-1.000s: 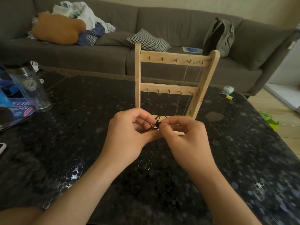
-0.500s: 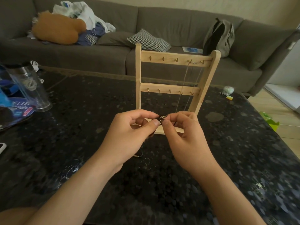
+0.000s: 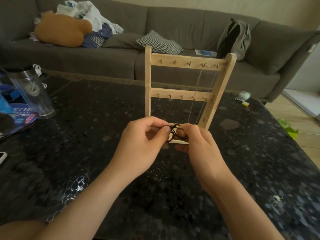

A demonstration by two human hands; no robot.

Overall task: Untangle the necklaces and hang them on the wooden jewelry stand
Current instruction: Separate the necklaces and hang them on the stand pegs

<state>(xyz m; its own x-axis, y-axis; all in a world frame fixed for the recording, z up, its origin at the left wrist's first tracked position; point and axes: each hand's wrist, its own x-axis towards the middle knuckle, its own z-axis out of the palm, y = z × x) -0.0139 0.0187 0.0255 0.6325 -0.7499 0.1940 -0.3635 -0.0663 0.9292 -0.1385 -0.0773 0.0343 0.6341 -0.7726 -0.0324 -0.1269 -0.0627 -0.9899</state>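
Observation:
A wooden jewelry stand (image 3: pixel 186 60) with two rows of small hooks stands upright on the dark table (image 3: pixel 90 129). A thin pale chain necklace (image 3: pixel 194 94) hangs from the top row's right hooks. Just in front of the stand's base, my left hand (image 3: pixel 140 146) and my right hand (image 3: pixel 200 144) both pinch a tangled dark cord necklace (image 3: pixel 174 131) stretched between their fingertips. Its loops bunch in a knot between the thumbs; part of the cord is hidden behind my right fingers.
A clear tumbler (image 3: pixel 32 94) and a blue package (image 3: pixel 15 116) sit at the table's left, a phone corner (image 3: pixel 2 156) at the left edge. Small keys (image 3: pixel 243 97) lie far right. A grey sofa (image 3: pixel 121 54) with cushions, clothes and a backpack (image 3: pixel 235 37) is behind.
Both hands have lifted slightly toward the stand's base, and the fingers have shifted on the dark knot, drawing its loops a little apart.

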